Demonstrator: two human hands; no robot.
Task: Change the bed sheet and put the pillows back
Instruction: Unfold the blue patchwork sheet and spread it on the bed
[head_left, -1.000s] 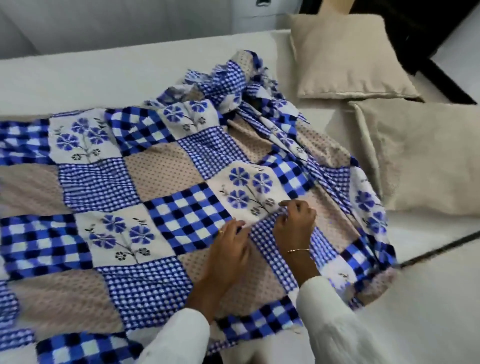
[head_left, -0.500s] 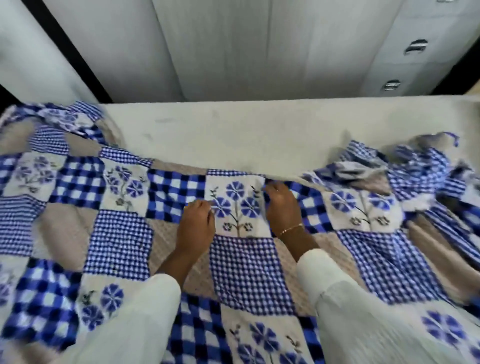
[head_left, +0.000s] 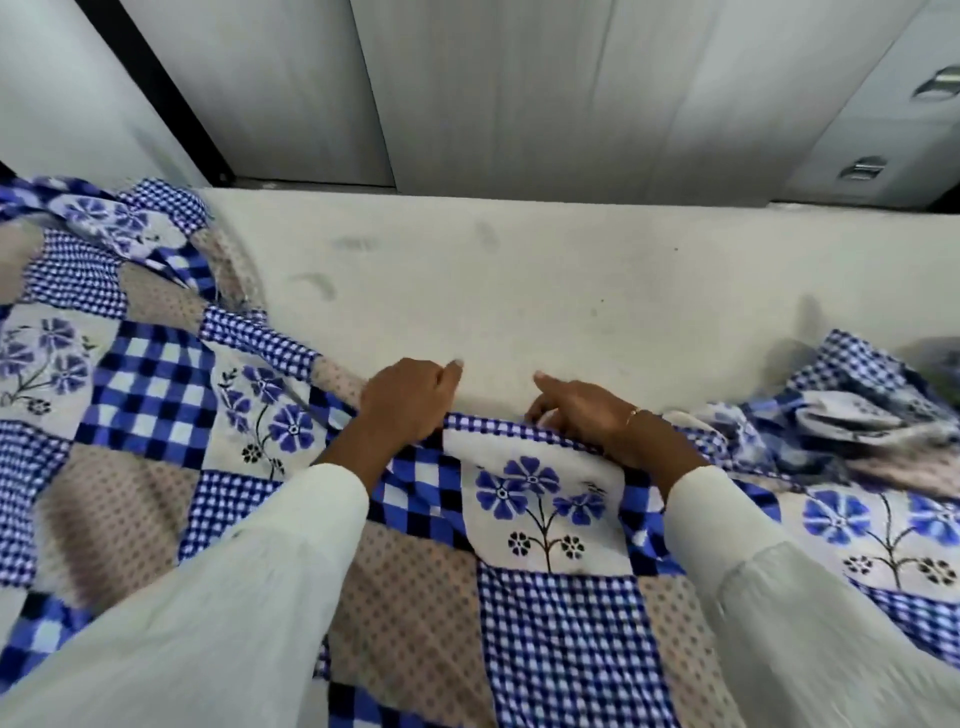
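A blue, white and beige patchwork bed sheet (head_left: 545, 519) with flower squares lies partly spread over the bare white mattress (head_left: 519, 291). My left hand (head_left: 410, 400) grips the sheet's far edge in a fist. My right hand (head_left: 587, 415) pinches the same edge a little to the right, forefinger stretched out. Both arms wear white sleeves. The sheet is bunched at the far left (head_left: 104, 228) and at the right (head_left: 857, 405). No pillows are in view.
A strip of uncovered mattress runs between the sheet's edge and the far side of the bed. Behind it stand pale grey wardrobe doors (head_left: 519, 93), with metal recessed handles (head_left: 862, 169) on a cabinet at the far right.
My view swung from the pillow end to the wardrobe side. Both hands moved forward along the sheet and now hold its far edge, closer to the bare mattress strip.
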